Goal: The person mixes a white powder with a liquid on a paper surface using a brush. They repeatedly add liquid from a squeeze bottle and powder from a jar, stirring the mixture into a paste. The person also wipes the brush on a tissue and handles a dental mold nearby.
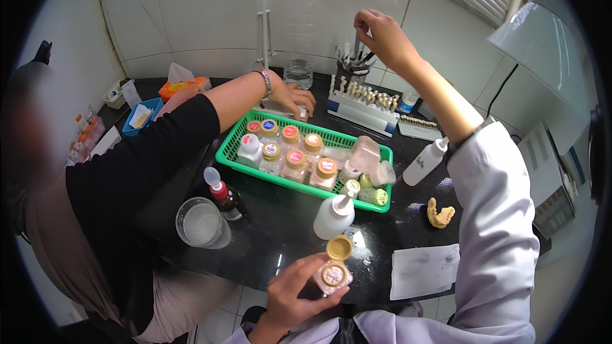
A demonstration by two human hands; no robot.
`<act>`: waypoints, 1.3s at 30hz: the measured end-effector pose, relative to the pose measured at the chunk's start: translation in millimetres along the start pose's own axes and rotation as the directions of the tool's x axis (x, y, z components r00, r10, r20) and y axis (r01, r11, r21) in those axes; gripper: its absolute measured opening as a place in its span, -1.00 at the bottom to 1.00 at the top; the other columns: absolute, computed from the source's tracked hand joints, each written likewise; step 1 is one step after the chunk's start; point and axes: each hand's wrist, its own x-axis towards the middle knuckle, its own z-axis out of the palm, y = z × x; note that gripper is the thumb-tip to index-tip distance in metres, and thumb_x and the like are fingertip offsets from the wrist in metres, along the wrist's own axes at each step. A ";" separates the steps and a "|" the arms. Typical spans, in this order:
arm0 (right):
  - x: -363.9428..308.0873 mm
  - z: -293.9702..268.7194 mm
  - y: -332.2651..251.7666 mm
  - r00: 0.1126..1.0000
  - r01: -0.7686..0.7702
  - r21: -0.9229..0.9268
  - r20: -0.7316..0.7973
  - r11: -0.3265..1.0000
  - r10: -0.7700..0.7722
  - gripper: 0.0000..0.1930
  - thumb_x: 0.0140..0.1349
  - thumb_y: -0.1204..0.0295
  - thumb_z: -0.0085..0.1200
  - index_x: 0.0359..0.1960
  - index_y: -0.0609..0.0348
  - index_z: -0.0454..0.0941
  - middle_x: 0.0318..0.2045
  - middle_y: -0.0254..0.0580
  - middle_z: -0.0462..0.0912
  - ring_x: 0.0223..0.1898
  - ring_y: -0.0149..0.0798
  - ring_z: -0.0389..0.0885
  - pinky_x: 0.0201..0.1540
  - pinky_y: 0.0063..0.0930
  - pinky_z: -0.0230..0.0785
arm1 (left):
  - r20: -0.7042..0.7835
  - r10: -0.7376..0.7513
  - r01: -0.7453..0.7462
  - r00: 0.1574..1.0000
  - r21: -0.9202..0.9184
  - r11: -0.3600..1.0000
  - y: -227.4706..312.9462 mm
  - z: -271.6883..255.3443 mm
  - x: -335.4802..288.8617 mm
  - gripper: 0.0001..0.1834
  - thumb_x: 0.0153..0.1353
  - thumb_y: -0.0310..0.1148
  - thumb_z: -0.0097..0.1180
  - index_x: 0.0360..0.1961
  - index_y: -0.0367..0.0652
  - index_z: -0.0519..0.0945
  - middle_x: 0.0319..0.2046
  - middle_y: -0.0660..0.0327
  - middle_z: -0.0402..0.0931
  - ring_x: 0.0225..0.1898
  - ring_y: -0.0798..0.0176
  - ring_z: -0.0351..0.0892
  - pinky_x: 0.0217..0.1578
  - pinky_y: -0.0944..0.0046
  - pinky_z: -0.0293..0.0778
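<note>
My left hand [294, 294] grips a small clear jar [333, 276] of pale pink powder near the front edge of the black table. Its gold flip lid stands open. My right hand [381, 33] is stretched far out over a dark mesh cup [350, 74] of upright tools. Its closed fingers pinch the upper end of a thin grey tool [357, 43]; the tool's lower part is lost among the others. Just beyond the jar stands a white squeeze bottle [334, 216] with a nozzle. A green basket [275, 182] behind it holds several similar gold-lidded jars.
A co-worker's hand [292, 97] rests behind the basket. A plastic cup [203, 224] and a dropper bottle [224, 199] stand left. On the right are a tooth shade rack [362, 114], another squeeze bottle [425, 162], a yellowish dental cast [440, 214] and a paper towel [423, 272].
</note>
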 end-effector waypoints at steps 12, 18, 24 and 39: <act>-216.7 -198.3 -200.7 0.747 -0.353 0.561 -0.313 0.749 0.586 -0.90 0.17 0.58 0.03 -0.33 0.26 0.37 -0.64 -0.30 0.43 -0.73 -0.60 0.29 -0.70 -0.72 0.08 | -0.012 0.115 -0.113 0.993 0.099 0.989 10.7 15.5 -10.1 -0.39 -0.24 -0.41 0.52 -0.08 -0.27 0.56 -0.18 0.01 0.65 -0.28 0.04 0.66 -0.24 0.18 0.56; -302.5 -200.8 -229.0 0.532 -0.410 0.809 -0.163 0.421 0.831 -0.90 0.12 0.54 -0.01 -0.35 0.27 0.36 -0.74 -0.36 0.36 -0.78 -0.61 0.24 -0.74 -0.72 0.02 | 0.016 0.103 -0.104 0.995 0.098 0.990 24.4 29.6 -13.9 -0.31 -0.37 -0.50 0.47 -0.03 -0.17 0.61 -0.03 0.12 0.62 -0.17 0.06 0.60 -0.15 0.19 0.53; -313.6 -175.9 -251.4 0.545 -0.464 0.821 -0.032 0.334 0.838 -0.89 0.09 0.62 0.04 -0.33 0.34 0.43 -0.65 -0.27 0.53 -0.66 -0.57 0.43 -0.58 -0.73 0.20 | 0.042 0.137 -0.142 0.990 0.177 0.974 35.5 28.4 -14.7 -0.30 -0.45 -0.50 0.47 -0.06 -0.13 0.66 -0.05 0.18 0.63 -0.20 0.12 0.58 -0.20 0.23 0.53; -313.8 -144.2 -239.8 0.524 -0.410 0.902 0.114 0.132 0.844 -0.87 0.23 0.50 0.04 -0.32 0.32 0.38 -0.67 -0.35 0.43 -0.74 -0.61 0.32 -0.71 -0.72 0.08 | 0.086 0.110 -0.127 0.990 0.224 0.966 32.1 23.2 -14.6 -0.33 -0.39 -0.51 0.46 -0.06 -0.16 0.64 -0.06 0.10 0.64 -0.14 0.09 0.59 -0.12 0.19 0.50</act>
